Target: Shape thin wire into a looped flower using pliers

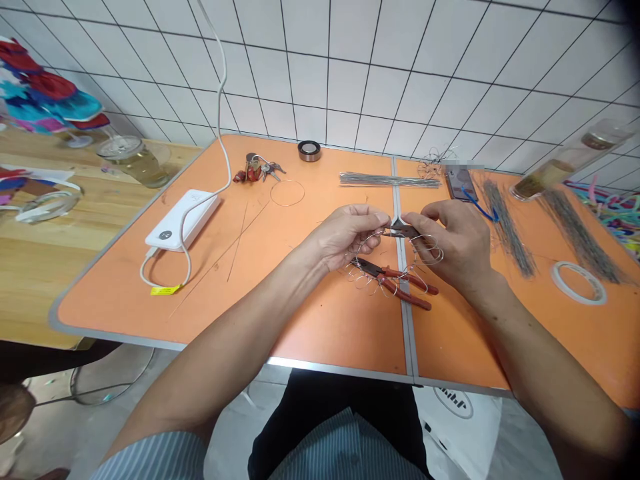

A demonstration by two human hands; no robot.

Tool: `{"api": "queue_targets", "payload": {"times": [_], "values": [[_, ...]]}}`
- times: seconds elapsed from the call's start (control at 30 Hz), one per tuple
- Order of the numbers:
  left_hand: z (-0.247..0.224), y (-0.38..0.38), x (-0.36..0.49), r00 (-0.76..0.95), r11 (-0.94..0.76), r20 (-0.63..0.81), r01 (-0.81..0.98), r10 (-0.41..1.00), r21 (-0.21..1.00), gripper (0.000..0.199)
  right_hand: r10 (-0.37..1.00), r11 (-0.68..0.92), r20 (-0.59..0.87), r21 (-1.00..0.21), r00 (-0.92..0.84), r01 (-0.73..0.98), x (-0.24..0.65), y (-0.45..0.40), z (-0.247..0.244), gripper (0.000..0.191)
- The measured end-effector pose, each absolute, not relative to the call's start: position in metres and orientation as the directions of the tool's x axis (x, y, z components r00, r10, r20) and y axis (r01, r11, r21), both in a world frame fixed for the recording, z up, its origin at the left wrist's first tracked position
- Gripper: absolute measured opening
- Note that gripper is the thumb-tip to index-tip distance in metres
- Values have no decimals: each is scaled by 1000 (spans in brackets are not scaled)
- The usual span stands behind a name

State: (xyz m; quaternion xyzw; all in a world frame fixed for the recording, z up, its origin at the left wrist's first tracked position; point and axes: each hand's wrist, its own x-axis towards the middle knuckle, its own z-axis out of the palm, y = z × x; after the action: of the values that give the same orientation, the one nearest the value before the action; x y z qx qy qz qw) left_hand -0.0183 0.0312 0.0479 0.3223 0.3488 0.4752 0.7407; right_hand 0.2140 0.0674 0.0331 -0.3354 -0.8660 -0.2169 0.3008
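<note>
Head view: orange laminate worktop (pixel 320 333)
Left hand (pixel 345 233): fingers closed on looped thin wire (pixel 425 250)
Right hand (pixel 455 243): clamped on dark steel pliers (pixel 400 231)
Below hands: red-handled pliers (pixel 395 283), lying flat

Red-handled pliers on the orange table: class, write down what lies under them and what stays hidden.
The red-handled pliers rest on the orange tabletop, with thin wire loops beside and across them. The surface directly beneath them is covered, so any wire there cannot be seen.

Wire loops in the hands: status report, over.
Left hand pinching looped wire; right hand on small pliers at the wire. Red-handled pliers lying beneath. Nothing blocking the hands.
</note>
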Motion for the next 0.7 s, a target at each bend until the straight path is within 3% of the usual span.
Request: {"api": "queue_targets", "payload": {"times": [0.13,0.33,0.6,0.7], "values": [[49,30,-18,304,349,-222,-472,926,810,22,340,680,709,269,-618,682,215,67,34,25],[50,29,-17,300,365,-244,-464,922,807,21,524,649,632,139,-571,748,212,65,38,30],[51,28,-16,294,381,-264,-489,919,785,24,618,638,573,35,-538,770,211,64,42,30],[51,28,-15,285,384,-272,-490,919,783,24,616,642,564,46,-550,766,213,65,41,30]]}}
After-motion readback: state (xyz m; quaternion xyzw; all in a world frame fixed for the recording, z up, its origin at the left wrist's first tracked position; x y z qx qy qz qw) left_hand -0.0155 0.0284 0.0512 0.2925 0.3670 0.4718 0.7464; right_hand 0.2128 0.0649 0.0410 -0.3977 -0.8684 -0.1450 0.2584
